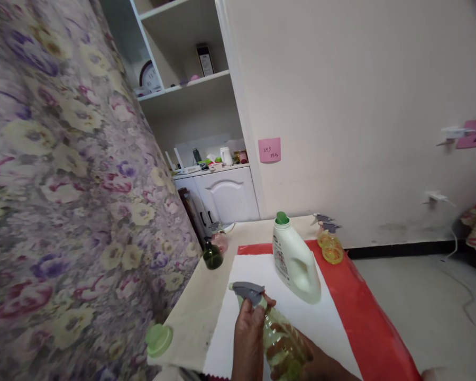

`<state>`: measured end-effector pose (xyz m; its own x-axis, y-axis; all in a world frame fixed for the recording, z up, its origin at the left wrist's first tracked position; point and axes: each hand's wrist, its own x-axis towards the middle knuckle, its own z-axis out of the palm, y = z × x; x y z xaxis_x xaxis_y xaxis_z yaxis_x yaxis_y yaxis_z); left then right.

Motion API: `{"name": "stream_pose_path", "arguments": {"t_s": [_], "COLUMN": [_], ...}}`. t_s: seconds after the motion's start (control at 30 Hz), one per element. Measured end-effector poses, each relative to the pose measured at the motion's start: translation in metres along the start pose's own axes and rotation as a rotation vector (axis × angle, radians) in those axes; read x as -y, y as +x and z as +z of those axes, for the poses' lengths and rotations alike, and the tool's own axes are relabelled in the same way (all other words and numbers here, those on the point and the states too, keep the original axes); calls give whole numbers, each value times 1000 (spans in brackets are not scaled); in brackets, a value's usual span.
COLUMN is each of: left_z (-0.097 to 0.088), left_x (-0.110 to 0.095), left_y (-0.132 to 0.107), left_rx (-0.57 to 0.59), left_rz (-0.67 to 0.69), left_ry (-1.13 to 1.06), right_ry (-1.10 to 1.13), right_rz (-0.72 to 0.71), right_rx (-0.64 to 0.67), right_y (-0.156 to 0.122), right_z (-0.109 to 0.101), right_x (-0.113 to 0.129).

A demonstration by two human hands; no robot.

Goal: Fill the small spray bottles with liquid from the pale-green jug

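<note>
A clear yellow-green spray bottle point(273, 323) with a grey trigger head point(248, 291) is tilted in front of me. My left hand point(247, 330) closes its fingers round the neck, just below the trigger head. Wrapped about the lower body of the same bottle is my right hand point(289, 353), partly seen through the clear plastic. Beyond them a pale detergent jug point(299, 264) stands upright on a white sheet point(254, 270), its green mouth without the cap. A light green cap point(158, 339) lies near the table's left front edge.
A dark green bottle point(212, 256) and a pink bottle point(219, 242) stand at the table's left rear. Yellow spray bottles point(332, 251) stand on the red cloth point(353, 296) at the right. A floral curtain point(83, 211) hangs close on the left; a wall point(341, 106) is behind.
</note>
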<state>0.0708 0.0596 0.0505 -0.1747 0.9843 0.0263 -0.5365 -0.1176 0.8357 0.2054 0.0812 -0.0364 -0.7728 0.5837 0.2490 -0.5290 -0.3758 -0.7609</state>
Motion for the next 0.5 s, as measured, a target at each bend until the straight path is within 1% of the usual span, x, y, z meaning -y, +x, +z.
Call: {"name": "stream_pose_path", "arguments": {"t_s": [0.07,0.13,0.2,0.3,0.37,0.43,0.5], "left_z": [3,3,3,4,8,13,16], "left_x": [1,1,1,2,3,5,7], "left_y": [-2,-4,-5,-3,0,1,0], "left_rx": [13,55,87,79,31,-56,-142], "left_rz": [19,51,35,11,52,82,49], "left_ry": [27,18,-6,-34,-38,-15,45], "right_ry": [44,81,90,101,112,114,111], "right_rz": [3,-7,-20,-41,-37,-25,-23], "right_rx": [10,14,14,2,-1,21,52], "right_y": [-3,-4,-3,-1,-1,-1,-1], "right_z": [0,0,1,4,8,12,17], "right_x": [-2,-5,-8,-9,-5,2,8]}}
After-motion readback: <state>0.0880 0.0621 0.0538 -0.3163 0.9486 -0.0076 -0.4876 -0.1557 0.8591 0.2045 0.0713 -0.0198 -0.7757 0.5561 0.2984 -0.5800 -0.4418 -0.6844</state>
